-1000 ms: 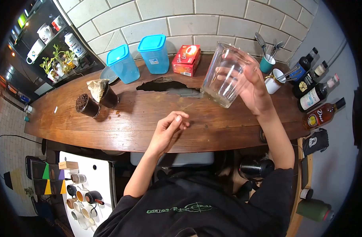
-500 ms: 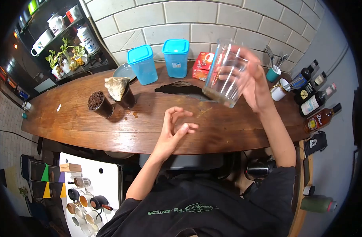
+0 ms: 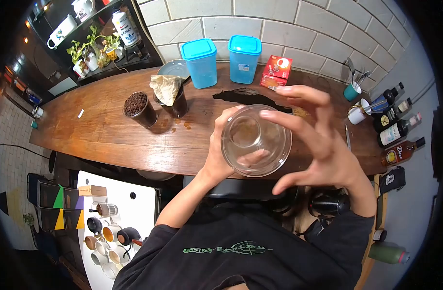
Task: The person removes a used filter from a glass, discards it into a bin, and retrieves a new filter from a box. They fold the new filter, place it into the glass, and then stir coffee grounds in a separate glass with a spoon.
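My left hand [image 3: 217, 155] is wrapped round a clear, tall glass [image 3: 244, 133] and holds it up over the table's front edge, its mouth tilted toward me. Through the clear wall the thumb shows. To the right of the glass, my right hand [image 3: 324, 150] has its fingers and thumb spread, with the index fingertip right at the rim. Behind the glass lies a flat black piece [image 3: 248, 97], partly covered by it. Further left stand a dark cup heaped with brown granules [image 3: 136, 102] and a dark cup with a crumpled paper filter [image 3: 166, 89].
Two blue lidded containers [image 3: 201, 67] and a red box [image 3: 278, 67] stand along the wall. At the right are a teal utensil cup [image 3: 351, 92], a white mug [image 3: 358, 112] and several bottles [image 3: 394, 130]. Several mugs [image 3: 110, 233] crowd a white side table [image 3: 134, 181].
The glass has passed from my right hand to my left, coming lower and tipping its mouth toward me. My right hand has let go and spread its fingers. The view has shifted.
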### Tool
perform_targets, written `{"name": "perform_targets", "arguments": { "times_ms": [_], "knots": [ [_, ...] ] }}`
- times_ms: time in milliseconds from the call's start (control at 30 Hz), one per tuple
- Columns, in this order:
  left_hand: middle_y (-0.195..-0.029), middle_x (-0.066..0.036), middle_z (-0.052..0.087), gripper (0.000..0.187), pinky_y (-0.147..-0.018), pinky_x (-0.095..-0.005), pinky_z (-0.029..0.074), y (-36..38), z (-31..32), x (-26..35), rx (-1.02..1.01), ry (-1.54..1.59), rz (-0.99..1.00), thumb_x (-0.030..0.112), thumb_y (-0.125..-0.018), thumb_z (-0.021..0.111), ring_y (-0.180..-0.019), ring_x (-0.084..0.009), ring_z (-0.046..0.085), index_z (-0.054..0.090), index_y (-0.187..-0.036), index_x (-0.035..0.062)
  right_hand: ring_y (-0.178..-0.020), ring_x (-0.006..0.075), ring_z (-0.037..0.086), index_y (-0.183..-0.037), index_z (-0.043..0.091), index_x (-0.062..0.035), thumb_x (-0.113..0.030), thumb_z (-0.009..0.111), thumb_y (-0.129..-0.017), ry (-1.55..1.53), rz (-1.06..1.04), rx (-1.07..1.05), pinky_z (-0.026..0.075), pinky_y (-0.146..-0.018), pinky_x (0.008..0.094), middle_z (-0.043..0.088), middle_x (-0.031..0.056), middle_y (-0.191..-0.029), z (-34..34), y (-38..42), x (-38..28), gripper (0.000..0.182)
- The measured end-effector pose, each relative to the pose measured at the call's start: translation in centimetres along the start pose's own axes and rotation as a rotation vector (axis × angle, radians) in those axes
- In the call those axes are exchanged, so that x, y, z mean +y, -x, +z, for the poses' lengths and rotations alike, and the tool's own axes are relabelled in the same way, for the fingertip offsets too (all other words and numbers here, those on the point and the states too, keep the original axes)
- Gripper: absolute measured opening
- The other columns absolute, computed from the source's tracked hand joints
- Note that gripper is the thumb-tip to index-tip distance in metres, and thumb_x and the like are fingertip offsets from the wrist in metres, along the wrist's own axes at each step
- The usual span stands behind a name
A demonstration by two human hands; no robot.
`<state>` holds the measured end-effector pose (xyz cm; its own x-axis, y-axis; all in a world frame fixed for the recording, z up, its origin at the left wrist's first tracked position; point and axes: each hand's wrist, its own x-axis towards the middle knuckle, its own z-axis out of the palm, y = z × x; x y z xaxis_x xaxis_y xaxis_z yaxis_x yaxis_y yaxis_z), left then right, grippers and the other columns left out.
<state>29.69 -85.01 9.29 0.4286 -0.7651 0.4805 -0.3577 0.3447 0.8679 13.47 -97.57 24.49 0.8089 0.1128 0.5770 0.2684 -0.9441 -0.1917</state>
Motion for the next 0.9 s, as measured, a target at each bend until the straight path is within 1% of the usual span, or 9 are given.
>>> {"name": "perform_targets", "arguments": {
  "times_ms": [100,133,267,300,367,433,500,667,900],
  "knots": [
    [-0.13,-0.02,0.053,0.091,-0.096,-0.0419,0.052,-0.4,-0.6,-0.4,0.027,-0.054,0.145,0.022,-0.069,0.091,-0.117,-0.0309,0.059,0.035,-0.139,0.0074,-0.105,0.0305,0.061,-0.119,0.065,-0.0015,-0.028,0.074,-0.087,-0.073,0.089,0.006,0.052,-0.09,0.0407,0.056,0.017,-0.114,-1.3,0.6,-0.7,0.043],
    [-0.129,-0.02,0.052,0.089,-0.096,-0.043,0.052,-0.9,-0.7,0.2,0.046,-0.069,0.238,0.016,-0.07,0.09,-0.118,-0.0317,0.058,0.035,-0.139,0.0071,-0.096,0.0295,0.063,-0.117,0.065,0.0003,-0.009,0.064,-0.088,-0.099,0.149,0.004,0.054,-0.082,0.0383,0.059,0.0157,-0.105,-1.5,0.4,-1.8,0.031],
    [-0.13,-0.02,0.049,0.084,-0.1,-0.043,0.05,-1.6,-0.3,-0.4,0.104,-0.063,0.401,0.003,-0.07,0.085,-0.121,-0.0327,0.055,0.036,-0.138,0.0068,-0.087,0.0288,0.063,-0.118,0.064,0.0046,0.001,0.058,-0.077,0.083,0.027,-0.156,0.053,-0.075,0.0349,0.061,0.0142,-0.103,0.9,-0.4,-2.9,0.041],
    [-0.13,-0.02,0.049,0.084,-0.1,-0.043,0.05,-1.6,-0.2,-0.6,0.094,-0.061,0.4,0.003,-0.07,0.085,-0.121,-0.0327,0.055,0.036,-0.138,0.0068,-0.087,0.0288,0.063,-0.118,0.064,0.0046,0.001,0.058,-0.077,0.084,0.036,-0.15,0.053,-0.075,0.0349,0.061,0.0142,-0.103,1.6,-0.9,-3.3,0.041],
    [-0.13,-0.02,0.049,0.087,-0.102,-0.0421,0.048,-1.8,0.0,-1.0,0.111,-0.162,0.367,0.001,-0.067,0.085,-0.121,-0.0339,0.054,0.036,-0.138,0.0064,-0.085,0.0284,0.064,-0.115,0.063,0.0101,0.002,0.057,-0.077,0.396,-0.008,-0.503,0.053,-0.075,0.0351,0.062,0.0156,-0.107,2.6,-1.9,-3.4,0.04],
    [-0.13,-0.02,0.05,0.089,-0.103,-0.0419,0.048,-1.8,0.3,-1.4,0.097,-0.159,0.359,-0.001,-0.064,0.085,-0.121,-0.0349,0.053,0.036,-0.138,0.0061,-0.085,0.0285,0.065,-0.108,0.063,0.0126,-0.002,0.059,-0.076,0.386,-0.001,-0.532,0.053,-0.075,0.035,0.065,0.0183,-0.102,3.4,-2.4,-2.2,0.035],
    [-0.132,-0.017,0.051,0.072,-0.101,-0.0412,0.046,-1.4,0.6,-1.3,0.132,-0.227,0.382,0.011,-0.082,0.077,-0.119,-0.0292,0.056,0.035,-0.14,0.0069,-0.087,0.0289,0.066,-0.101,0.062,0.0107,-0.005,0.061,-0.076,0.309,-0.018,-0.83,0.053,-0.076,0.0363,0.066,0.0198,-0.093,3.9,-3.0,-1.1,0.03],
    [-0.132,-0.018,0.05,0.066,-0.1,-0.0417,0.046,-1.1,0.6,-1.6,0.183,-0.215,0.448,0.012,-0.086,0.074,-0.118,-0.0296,0.055,0.036,-0.139,0.0078,-0.09,0.0284,0.067,-0.099,0.062,0.0077,-0.009,0.065,-0.076,0.41,-0.094,-0.808,0.053,-0.08,0.0351,0.069,0.0178,-0.09,5.2,-3.2,-1.1,0.029],
    [-0.131,-0.019,0.05,0.051,-0.099,-0.0414,0.047,-0.7,0.6,-1.6,0.229,-0.146,0.473,0.019,-0.096,0.063,-0.119,-0.029,0.054,0.036,-0.138,0.0082,-0.107,0.0252,0.061,-0.117,0.059,0.0071,-0.018,0.071,-0.076,0.58,-0.022,-0.998,0.048,-0.092,0.0316,0.067,0.0143,-0.109,5.6,-4.3,-3.0,0.05]
  ]
}}
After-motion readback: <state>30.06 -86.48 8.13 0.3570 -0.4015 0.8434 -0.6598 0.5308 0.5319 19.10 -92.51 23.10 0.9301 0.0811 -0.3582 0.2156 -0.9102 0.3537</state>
